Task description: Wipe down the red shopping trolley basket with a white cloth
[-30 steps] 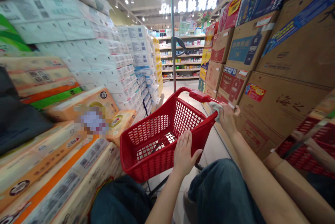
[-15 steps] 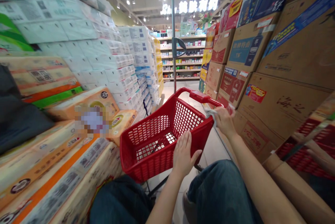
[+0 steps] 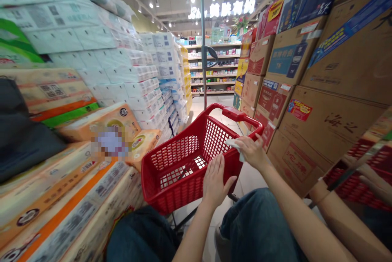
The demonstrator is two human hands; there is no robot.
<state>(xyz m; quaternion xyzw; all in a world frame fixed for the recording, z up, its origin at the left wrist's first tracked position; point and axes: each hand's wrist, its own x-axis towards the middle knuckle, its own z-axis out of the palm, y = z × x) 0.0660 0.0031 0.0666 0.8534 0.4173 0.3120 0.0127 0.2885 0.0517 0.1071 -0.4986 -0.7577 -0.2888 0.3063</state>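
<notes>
Head view: right hand [image 3: 251,152] is gripping a white cloth [image 3: 234,146] against a red shopping basket [image 3: 211,109], left hand [image 3: 216,181] lying open; a slack grip risks dropping it.

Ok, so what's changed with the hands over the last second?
The right hand, pinching a white wipe, slid back along the rim of the red shopping basket, from the far corner towards the near side. The left hand stayed flat against the basket's near side, and the basket stayed put.
</notes>
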